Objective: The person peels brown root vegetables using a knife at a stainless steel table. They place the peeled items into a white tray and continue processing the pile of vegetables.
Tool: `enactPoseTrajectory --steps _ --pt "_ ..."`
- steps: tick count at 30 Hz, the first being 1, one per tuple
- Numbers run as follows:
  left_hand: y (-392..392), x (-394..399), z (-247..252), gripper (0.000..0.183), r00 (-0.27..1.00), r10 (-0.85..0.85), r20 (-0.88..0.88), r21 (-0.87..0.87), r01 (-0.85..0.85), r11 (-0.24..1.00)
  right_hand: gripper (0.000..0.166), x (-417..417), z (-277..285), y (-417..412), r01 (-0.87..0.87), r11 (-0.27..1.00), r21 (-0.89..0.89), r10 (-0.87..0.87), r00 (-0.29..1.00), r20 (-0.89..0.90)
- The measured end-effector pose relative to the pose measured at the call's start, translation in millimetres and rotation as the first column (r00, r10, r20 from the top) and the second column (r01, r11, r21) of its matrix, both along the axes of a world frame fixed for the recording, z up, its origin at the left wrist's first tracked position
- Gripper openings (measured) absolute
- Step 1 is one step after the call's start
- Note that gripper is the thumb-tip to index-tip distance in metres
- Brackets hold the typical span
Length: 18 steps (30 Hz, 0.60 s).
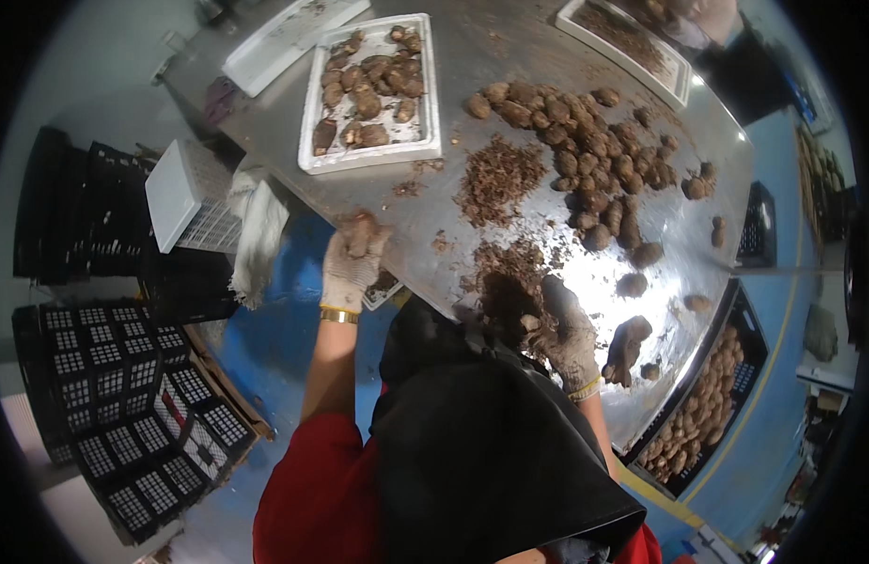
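My left hand (346,271), in a knitted work glove with a metal band at the wrist, is at the left edge of a steel table and grips a taro corm (362,231). My right hand (572,342), in a dirt-stained glove, is low over the table's near side. A pale rounded end shows beside its fingers, but dark shadow hides whether it holds anything. Brown fibrous scrapings (501,180) lie in heaps ahead of it. A large pile of unpeeled taro corms (589,155) spreads beyond, with several loose ones closer to my right hand.
A white foam tray (434,134) with several corms stands at the far left of the steel table (434,204). Another foam tray (677,92) holds debris near a partly visible person. Black crates (124,395) stack at left; a crate of corms (748,317) sits at right.
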State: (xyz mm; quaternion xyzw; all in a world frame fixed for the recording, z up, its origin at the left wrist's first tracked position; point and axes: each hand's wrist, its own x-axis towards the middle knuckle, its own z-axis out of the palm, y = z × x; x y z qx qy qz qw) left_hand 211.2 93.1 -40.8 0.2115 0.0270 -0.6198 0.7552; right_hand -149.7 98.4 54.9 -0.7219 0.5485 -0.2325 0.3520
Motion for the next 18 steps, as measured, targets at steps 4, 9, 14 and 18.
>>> enactPoseTrajectory --steps 4,9,14,18 --pt "16.7 58.6 -28.5 0.024 0.981 0.149 0.123 0.113 -0.163 0.98 0.06 24.9 -7.6 -2.3 -0.067 0.997 -0.032 0.068 0.997 0.023" --pt "40.0 91.8 -102.7 0.023 0.934 0.144 0.326 0.34 -0.258 0.904 0.057 47.6 -11.0 -1.6 -0.114 0.993 0.023 0.114 0.993 -0.024" --pt "19.1 97.5 -137.7 0.027 0.874 0.041 0.484 0.434 -0.281 0.856 0.053 75.7 -26.7 -5.1 -0.131 0.985 0.108 0.132 0.991 0.0" --pt "-1.3 89.4 -124.3 0.027 0.611 -0.183 0.77 0.571 -0.531 0.626 0.052 103.3 -24.0 -8.4 -0.135 0.982 0.131 0.126 0.989 0.071"
